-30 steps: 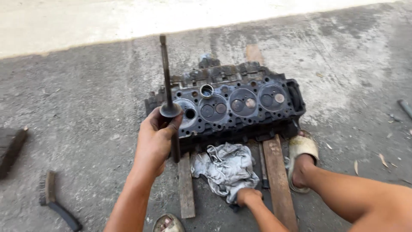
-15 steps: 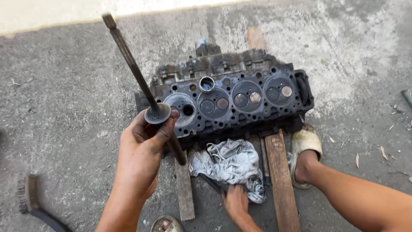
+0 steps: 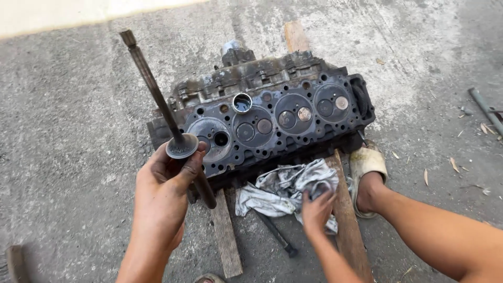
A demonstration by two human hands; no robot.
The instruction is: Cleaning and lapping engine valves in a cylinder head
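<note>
My left hand [image 3: 162,199] grips a long engine valve [image 3: 157,99]. Its round head sits at my thumb, its stem slants up to the left, and a dark handle [image 3: 205,189] sticks out below my fingers. The hand hovers just in front of the left end of a grimy cylinder head [image 3: 272,112], which lies face-up with its round chambers showing. My right hand [image 3: 316,212], slightly blurred, closes its fingers on a dirty white rag [image 3: 285,186] lying before the head.
The cylinder head rests on wooden planks [image 3: 225,236] over rough concrete. A dark tool [image 3: 277,237] pokes out from under the rag. My sandalled foot [image 3: 367,173] presses against the right plank. A metal rod [image 3: 484,107] lies far right.
The valve has tipped from upright to slanting up-left in my left hand. My right hand has moved up onto the rag.
</note>
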